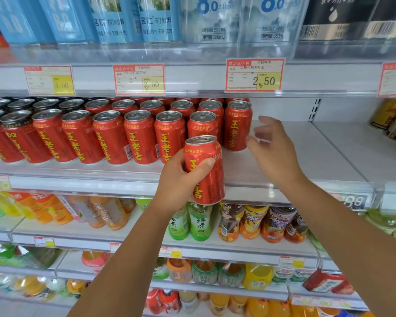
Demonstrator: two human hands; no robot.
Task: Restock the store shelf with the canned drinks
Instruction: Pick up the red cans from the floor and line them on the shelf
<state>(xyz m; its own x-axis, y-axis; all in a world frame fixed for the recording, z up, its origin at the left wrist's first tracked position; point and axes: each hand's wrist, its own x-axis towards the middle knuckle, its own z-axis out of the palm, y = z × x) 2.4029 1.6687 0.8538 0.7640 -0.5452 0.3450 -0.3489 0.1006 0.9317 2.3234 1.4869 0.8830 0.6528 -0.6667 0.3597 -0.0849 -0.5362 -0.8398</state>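
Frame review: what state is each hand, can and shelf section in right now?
left hand: grips the held red can.
held red can: sealed, slightly tilted, not yet shelved.
right hand: open, empty, beside the rows.
shelved red cans: upright, sealed, in rows.
can shelf: bare on its right part.

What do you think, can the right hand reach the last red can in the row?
Probably yes: the open right hand hovers just beside that end can, nothing standing between them.
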